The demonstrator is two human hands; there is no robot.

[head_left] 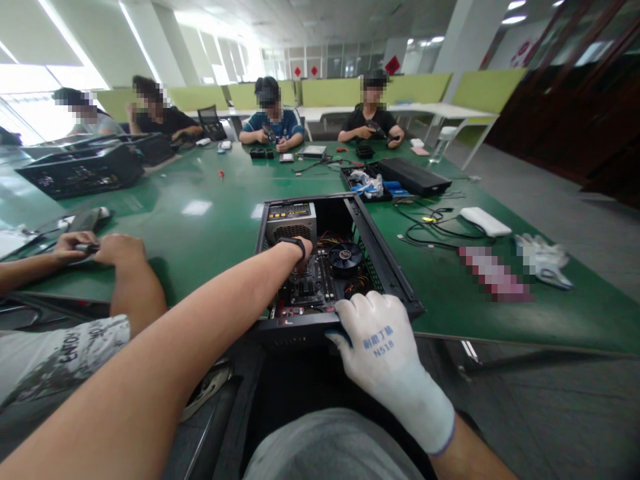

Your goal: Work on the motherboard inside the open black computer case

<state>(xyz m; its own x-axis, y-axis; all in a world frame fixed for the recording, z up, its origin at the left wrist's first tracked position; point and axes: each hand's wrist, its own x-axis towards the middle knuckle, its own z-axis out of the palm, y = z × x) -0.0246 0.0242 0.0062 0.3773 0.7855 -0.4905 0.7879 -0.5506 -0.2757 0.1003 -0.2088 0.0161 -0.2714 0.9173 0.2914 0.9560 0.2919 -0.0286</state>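
An open black computer case (395, 273) lies near the table's front edge, its inside facing up. Into it reaches my bare left hand (304, 251), a black band on the wrist, just above the motherboard (307, 283). Its fingers are mostly hidden, so what they touch does not show. My right hand (373, 333), in a white work glove, grips the near edge of the case with the fingers over the rim and the thumb in front. A power supply (291, 220) fills the far left corner inside. Right of my left hand is a round black cooling fan (345, 256).
To the right lie black cables (425, 223), a white slab-like object (485, 221), a blurred pink packet (495, 273) and white gloves (543, 260). Beyond the case is a black tray (367, 185). A co-worker's hands (97, 247) are at left; other cases (83, 167) stand farther back.
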